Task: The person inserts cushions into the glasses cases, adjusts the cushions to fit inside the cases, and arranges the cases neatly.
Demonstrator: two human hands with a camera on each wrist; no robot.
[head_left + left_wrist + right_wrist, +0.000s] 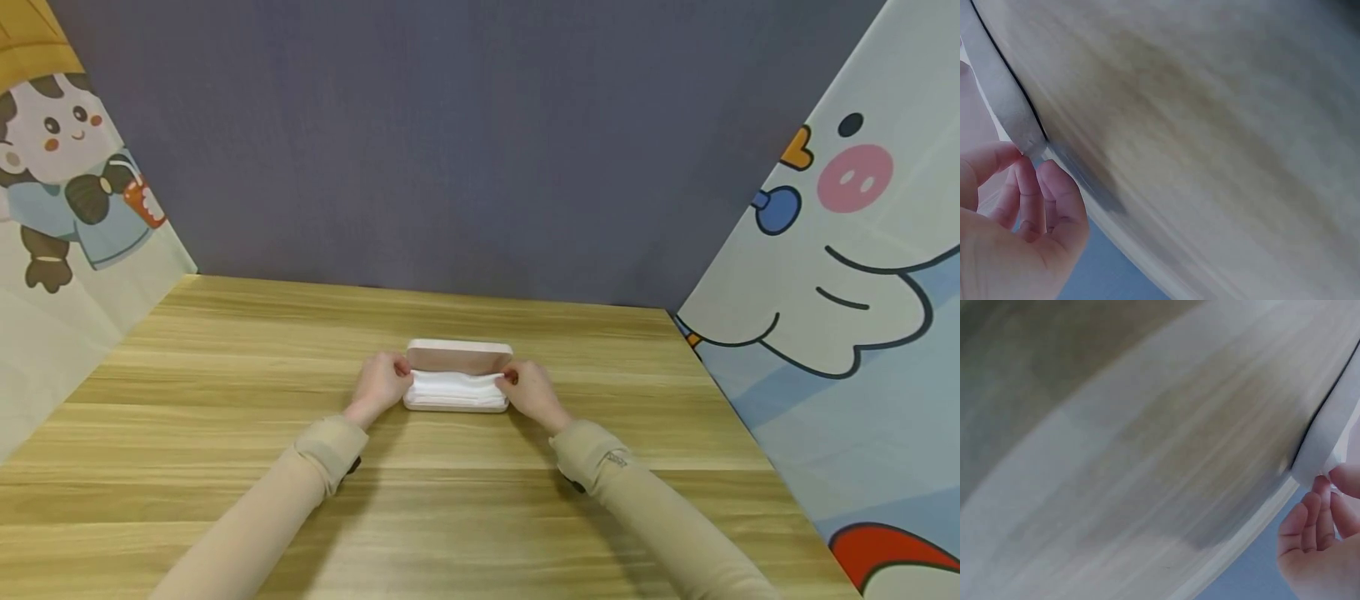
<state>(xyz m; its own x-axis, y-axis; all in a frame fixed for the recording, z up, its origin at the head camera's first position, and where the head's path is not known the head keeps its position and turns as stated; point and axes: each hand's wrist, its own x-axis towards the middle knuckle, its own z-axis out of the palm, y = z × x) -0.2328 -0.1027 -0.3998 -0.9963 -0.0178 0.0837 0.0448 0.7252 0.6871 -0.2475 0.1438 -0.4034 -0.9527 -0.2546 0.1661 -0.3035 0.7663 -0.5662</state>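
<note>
A white oblong case lies on the table with its lid raised at the back and a pinkish inner side showing. Folded white cloth fills its lower half in flat layers. At the left end my left hand pinches the cloth's edge between thumb and finger. My right hand does the same at the right end. In the left wrist view, thumb and index finger of the left hand meet at the corner of the case. The right wrist view has the right hand at the opposite corner.
A wood-grain table runs all around the case. Behind it stands a dark grey panel. Cartoon-printed sheets hang at the left and right. Beige bands wrap both wrists.
</note>
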